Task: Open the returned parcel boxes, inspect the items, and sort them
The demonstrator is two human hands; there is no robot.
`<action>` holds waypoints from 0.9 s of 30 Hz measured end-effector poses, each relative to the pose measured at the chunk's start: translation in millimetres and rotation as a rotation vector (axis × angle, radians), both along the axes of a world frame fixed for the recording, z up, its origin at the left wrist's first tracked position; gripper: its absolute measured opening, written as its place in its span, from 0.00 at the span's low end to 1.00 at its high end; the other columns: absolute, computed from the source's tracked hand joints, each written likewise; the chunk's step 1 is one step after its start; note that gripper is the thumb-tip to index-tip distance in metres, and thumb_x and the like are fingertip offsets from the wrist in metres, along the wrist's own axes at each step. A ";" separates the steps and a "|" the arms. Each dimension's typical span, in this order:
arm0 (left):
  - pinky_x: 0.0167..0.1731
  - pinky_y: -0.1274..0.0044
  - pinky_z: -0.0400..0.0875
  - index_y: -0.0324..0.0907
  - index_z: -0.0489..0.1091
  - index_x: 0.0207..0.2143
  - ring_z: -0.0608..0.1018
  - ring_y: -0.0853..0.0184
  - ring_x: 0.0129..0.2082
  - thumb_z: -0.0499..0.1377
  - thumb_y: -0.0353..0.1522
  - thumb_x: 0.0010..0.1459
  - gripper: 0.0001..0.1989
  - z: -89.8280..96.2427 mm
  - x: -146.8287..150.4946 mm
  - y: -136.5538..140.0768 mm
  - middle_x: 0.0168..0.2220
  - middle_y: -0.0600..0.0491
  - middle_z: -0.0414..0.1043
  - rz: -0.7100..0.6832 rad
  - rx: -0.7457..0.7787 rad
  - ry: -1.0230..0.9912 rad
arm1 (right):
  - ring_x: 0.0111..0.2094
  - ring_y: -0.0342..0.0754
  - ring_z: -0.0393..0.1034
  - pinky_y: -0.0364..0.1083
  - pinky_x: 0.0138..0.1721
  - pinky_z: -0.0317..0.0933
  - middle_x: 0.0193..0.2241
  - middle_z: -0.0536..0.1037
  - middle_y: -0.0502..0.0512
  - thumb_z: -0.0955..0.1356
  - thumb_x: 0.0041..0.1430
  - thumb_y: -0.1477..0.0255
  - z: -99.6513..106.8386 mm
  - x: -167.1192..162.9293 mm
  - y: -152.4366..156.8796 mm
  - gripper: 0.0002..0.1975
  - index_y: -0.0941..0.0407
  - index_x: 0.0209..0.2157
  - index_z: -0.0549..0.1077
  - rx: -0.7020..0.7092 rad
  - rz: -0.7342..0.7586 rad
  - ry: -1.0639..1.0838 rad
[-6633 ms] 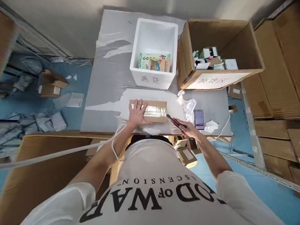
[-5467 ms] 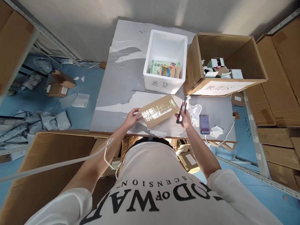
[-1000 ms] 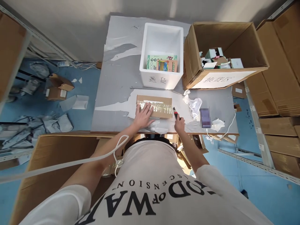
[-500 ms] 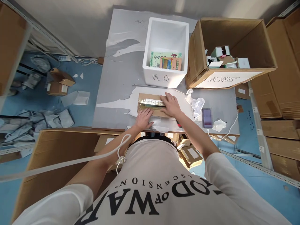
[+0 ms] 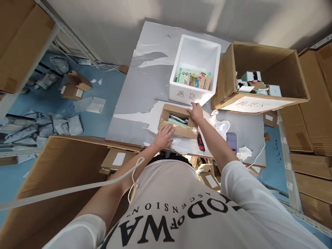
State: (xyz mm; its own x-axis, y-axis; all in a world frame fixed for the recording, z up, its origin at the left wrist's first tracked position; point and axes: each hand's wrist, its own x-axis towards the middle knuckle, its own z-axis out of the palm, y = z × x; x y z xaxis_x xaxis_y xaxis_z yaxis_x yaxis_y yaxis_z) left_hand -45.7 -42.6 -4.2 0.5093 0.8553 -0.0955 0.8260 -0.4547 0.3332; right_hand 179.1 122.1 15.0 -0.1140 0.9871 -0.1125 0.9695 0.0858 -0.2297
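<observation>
Head view: both our hands at the opened carton

Head view has the small taped carton (image 5: 181,130) on the table (image 5: 145,81), close to the near edge and in front of the white foam box (image 5: 173,91). Its top gapes, and pale-green contents (image 5: 178,120) show inside, too small for us to identify. Our left hand (image 5: 165,136) lies on the near taped side, fingers stretched out and thumb apart. Our right hand (image 5: 196,112) is at the far right corner, fingers drawn fairly narrow; we cannot tell whether it pinches the cardboard or only pushes it.

To handle this opening well, we judge it best to press the near side steadily with the left while the right folds the far side outward, gently, so the tape does not tear and drag the carton. The utility knife (image 5: 200,141) lies just right of the carton, tip toward it; whether its blade is out we cannot tell, so we should keep our right wrist clear. Crumpled paper (image 5: 220,126) and a phone (image 5: 231,141) lie farther right.
</observation>
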 end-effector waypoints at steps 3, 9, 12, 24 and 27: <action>0.63 0.61 0.50 0.39 0.52 0.67 0.53 0.53 0.68 0.56 0.44 0.57 0.38 11.2 -18.7 14.9 0.68 0.41 0.49 0.019 0.018 -0.012 | 0.62 0.60 0.53 0.59 0.58 0.51 0.60 0.62 0.69 0.57 0.67 0.67 3.5 1.6 -30.1 0.23 0.59 0.60 0.63 0.237 0.172 0.071; 0.64 0.64 0.48 0.30 0.43 0.68 0.49 0.49 0.69 0.66 0.54 0.41 0.62 14.3 -69.2 79.4 0.68 0.34 0.46 -0.151 -0.041 0.031 | 0.53 0.62 0.64 0.55 0.52 0.57 0.53 0.71 0.69 0.68 0.57 0.59 25.0 -1.3 -83.5 0.36 0.62 0.62 0.58 -0.150 0.637 -0.017; 0.64 0.67 0.50 0.31 0.45 0.67 0.54 0.52 0.68 0.67 0.52 0.41 0.60 5.2 -77.2 96.8 0.68 0.34 0.48 -0.197 -0.077 0.015 | 0.47 0.61 0.68 0.53 0.46 0.58 0.48 0.74 0.68 0.71 0.54 0.62 23.7 -7.5 -104.1 0.32 0.62 0.57 0.63 -0.234 0.474 -0.127; 0.67 0.67 0.44 0.28 0.48 0.66 0.56 0.55 0.67 0.65 0.43 0.44 0.52 0.1 -60.0 93.2 0.67 0.35 0.50 -0.151 -0.095 0.069 | 0.37 0.52 0.64 0.49 0.38 0.50 0.36 0.74 0.62 0.53 0.66 0.80 7.0 7.9 -162.9 0.18 0.57 0.41 0.72 0.044 0.528 -0.201; 0.67 0.67 0.45 0.29 0.46 0.67 0.54 0.55 0.68 0.64 0.44 0.46 0.52 -0.1 -53.8 90.8 0.68 0.35 0.47 -0.138 -0.091 0.071 | 0.39 0.53 0.65 0.50 0.40 0.53 0.41 0.74 0.63 0.53 0.66 0.79 -2.9 14.0 -172.9 0.19 0.56 0.44 0.72 0.010 0.530 -0.204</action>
